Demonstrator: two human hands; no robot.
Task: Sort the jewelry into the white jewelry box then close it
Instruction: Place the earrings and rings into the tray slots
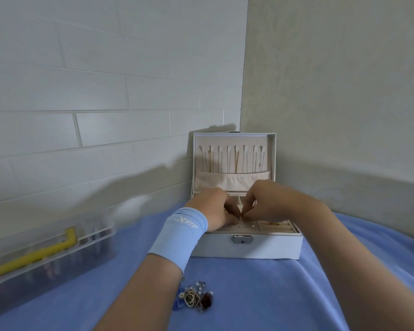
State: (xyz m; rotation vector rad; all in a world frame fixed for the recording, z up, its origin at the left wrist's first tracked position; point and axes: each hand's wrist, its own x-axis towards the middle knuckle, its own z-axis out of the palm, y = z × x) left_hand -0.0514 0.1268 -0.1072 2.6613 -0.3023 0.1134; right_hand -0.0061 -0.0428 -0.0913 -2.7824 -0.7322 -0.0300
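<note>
The white jewelry box (pixel 249 247) stands open on the blue cloth, its lid upright with several chains (pixel 236 161) hanging inside. My left hand (pixel 213 209) and my right hand (pixel 265 201) meet over the box's tray, fingertips pinched together just above the perforated earring panel (pixel 243 226). What they pinch is too small to make out. A gold ring (pixel 274 223) lies in the right-hand slots. A small heap of loose jewelry (pixel 195 296) lies on the cloth in front of the box, under my left forearm.
A clear plastic case (pixel 48 254) with a yellow handle sits on the left of the cloth. Walls close in behind and to the right of the box. My left wrist wears a light blue band (pixel 177 235).
</note>
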